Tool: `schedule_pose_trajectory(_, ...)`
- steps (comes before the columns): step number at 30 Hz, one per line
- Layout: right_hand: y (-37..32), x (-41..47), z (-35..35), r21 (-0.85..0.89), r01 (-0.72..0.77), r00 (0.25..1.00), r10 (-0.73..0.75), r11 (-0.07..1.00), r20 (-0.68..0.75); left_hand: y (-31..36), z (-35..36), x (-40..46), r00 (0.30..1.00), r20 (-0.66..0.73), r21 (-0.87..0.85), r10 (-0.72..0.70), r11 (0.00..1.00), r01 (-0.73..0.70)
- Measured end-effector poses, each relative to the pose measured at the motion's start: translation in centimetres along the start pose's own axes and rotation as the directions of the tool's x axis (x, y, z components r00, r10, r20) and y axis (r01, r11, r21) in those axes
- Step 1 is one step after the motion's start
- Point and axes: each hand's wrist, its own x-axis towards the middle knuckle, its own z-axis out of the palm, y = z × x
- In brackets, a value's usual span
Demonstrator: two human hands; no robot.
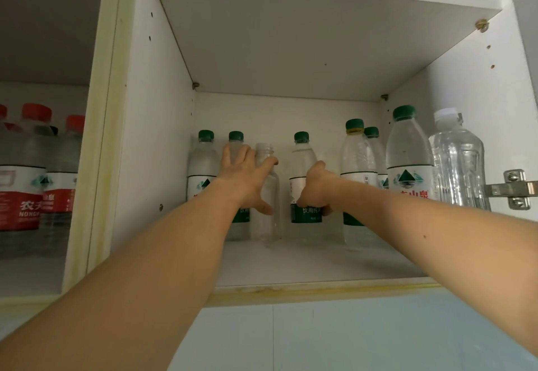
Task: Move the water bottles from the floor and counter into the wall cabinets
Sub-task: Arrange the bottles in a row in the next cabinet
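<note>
Reaching up into the open wall cabinet (pixel 163 108), we have both bare arms stretched to the lower shelf (pixel 305 263). Our left hand (pixel 247 178) is spread, its fingers fairly straight, the thumb low and the fingertips high against a clear uncapped bottle (pixel 266 196) that stands upright near the middle of the shelf; the hand touches that bottle but we cannot tell how firmly it grasps it. Our right hand (pixel 316 188) is curled round the label of a green-capped bottle (pixel 304 178) just to the right, fingers wrapped about its body. Behind the left hand stand two more green-capped bottles (pixel 203 164) at the back left. To the right of the held one, three green-capped bottles (pixel 407 155) cluster together, and beside them, nearest the hinge (pixel 512 188), stands a clear ribbed bottle (pixel 457 164) with a white cap. All are upright on the shelf. In the neighbouring compartment on the left, red-capped bottles (pixel 32 167) with red and white labels stand packed close. Above, an upper shelf (pixel 320 44) carries something round and pale that we cannot make out.
</note>
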Motion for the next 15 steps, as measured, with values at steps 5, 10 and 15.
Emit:
schedule_pose_trajectory(5,-0.8,0.2,0.0,0.055,-0.046,0.988,0.037,0.997,0.15,-0.2,0.0,-0.2,0.999,-0.036,-0.034,-0.016,0.999,0.015)
schedule_pose_trajectory(10,-0.9,0.9,0.9,0.139,-0.055,0.99,0.036,0.989,0.135,-0.1,-0.1,-0.1,0.999,-0.042,-0.015,-0.021,1.0,0.02)
schedule_pose_trajectory(15,-0.2,0.9,1.2,0.039,0.03,0.996,-0.033,0.999,0.088,0.1,-0.4,-0.2,1.0,-0.017,0.006,-0.019,1.0,0.019)
